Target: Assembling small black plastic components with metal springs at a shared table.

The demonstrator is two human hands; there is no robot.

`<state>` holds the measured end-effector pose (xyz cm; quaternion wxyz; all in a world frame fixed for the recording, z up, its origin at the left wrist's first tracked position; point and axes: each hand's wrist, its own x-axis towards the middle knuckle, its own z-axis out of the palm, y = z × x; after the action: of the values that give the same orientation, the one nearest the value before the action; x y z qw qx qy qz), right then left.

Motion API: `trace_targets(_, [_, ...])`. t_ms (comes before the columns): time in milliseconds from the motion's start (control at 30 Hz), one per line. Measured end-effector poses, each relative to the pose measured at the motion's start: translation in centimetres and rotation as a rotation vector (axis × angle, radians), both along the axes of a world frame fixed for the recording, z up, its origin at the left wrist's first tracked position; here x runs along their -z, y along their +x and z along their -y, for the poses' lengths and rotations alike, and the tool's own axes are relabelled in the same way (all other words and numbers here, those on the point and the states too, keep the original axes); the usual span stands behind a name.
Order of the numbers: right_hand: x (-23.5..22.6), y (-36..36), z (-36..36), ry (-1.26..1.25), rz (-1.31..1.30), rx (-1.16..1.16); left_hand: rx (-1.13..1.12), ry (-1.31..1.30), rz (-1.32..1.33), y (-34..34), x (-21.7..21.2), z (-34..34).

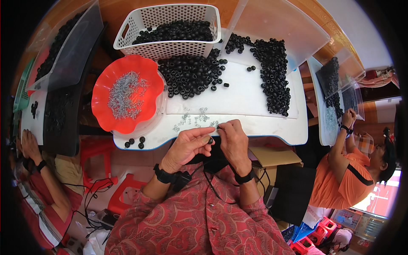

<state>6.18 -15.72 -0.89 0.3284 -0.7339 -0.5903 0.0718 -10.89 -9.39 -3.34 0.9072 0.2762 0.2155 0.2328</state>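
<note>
My left hand (183,146) is closed, holding a small round black piece with a hole (211,140) between thumb and fingers. Close beside it, my right hand (234,143) is pinched at the fingertips. What it grips is too small to make out. Both hands are just off the near edge of the white table (250,130). Beyond them, small clear or silvery parts (192,119) lie scattered on the tabletop. A heap of round black pieces (187,74) sits farther back, and another band of them (275,78) runs down the right side of a white board (238,93).
A red scalloped bowl (100,100) of tiny silvery parts stands at left. Behind is a white perforated basket (168,49) with black pieces; a translucent bin (276,27) tips toward the table. Several black pieces (135,143) lie near the front-left edge. Other people work on both sides.
</note>
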Motion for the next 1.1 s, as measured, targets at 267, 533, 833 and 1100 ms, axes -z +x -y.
trace_targets(267, [0.5, 0.0, -0.3, 0.037, -0.138, 0.027, -0.038, -0.039, -0.013, 0.2, -0.2, 0.2])
trace_targets(533, [-0.4, 0.1, 1.2, -0.020, -0.591, 0.002, 0.007, -0.036, 0.012, 0.8, -0.5, 0.2])
trace_targets(833, [-1.1, -0.2, 1.0, 0.170, -0.272, -0.094, 0.020, 0.002, -0.020, 1.5, -0.6, 0.1])
trace_targets(1100, [-1.5, -0.4, 1.7, 0.217, -0.248, -0.034, 0.032, -0.039, 0.073, 2.1, -0.2, 0.0])
